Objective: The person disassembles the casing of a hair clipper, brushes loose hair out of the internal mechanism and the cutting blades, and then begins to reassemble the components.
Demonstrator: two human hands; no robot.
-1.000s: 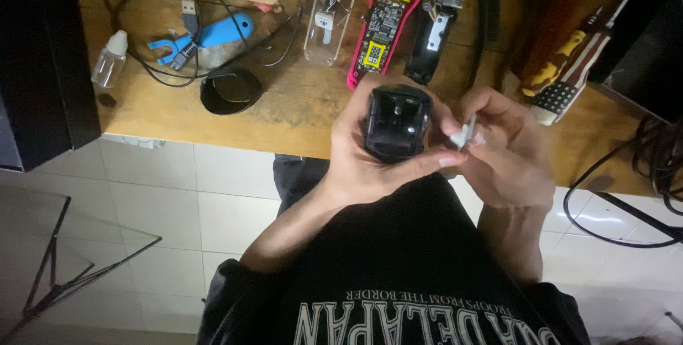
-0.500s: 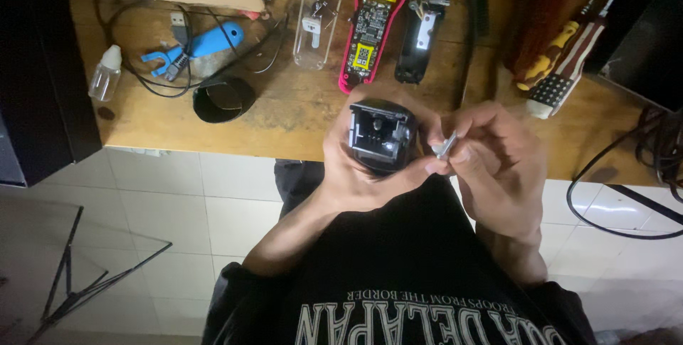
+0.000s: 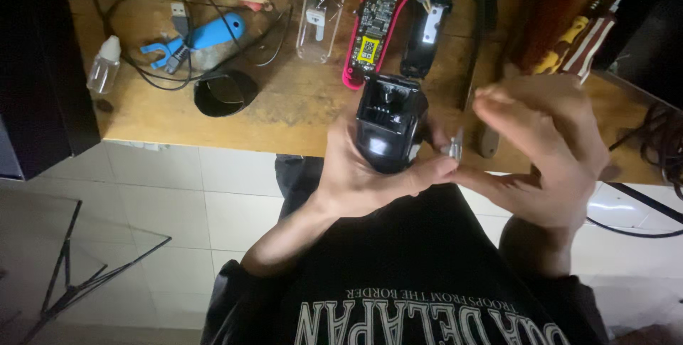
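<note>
Black clipper housing (image 3: 390, 126) now tilting open-end up just over the wooden bench (image 3: 284, 114) edge, gripped in left hand (image 3: 363, 174). Right hand (image 3: 541, 153), drawing slightly away, pinching small metal part (image 3: 455, 147) beside it; part apparently out, not seated.

The housing (image 3: 390, 126) is showing black, the small part (image 3: 455, 147) beside it silver. The bench (image 3: 284, 114) is showing brown wood grain. The opened casing (image 3: 380, 11) is showing pink and yellow; the forked tool (image 3: 203, 38) blue; the round cap (image 3: 225, 93) black.
</note>
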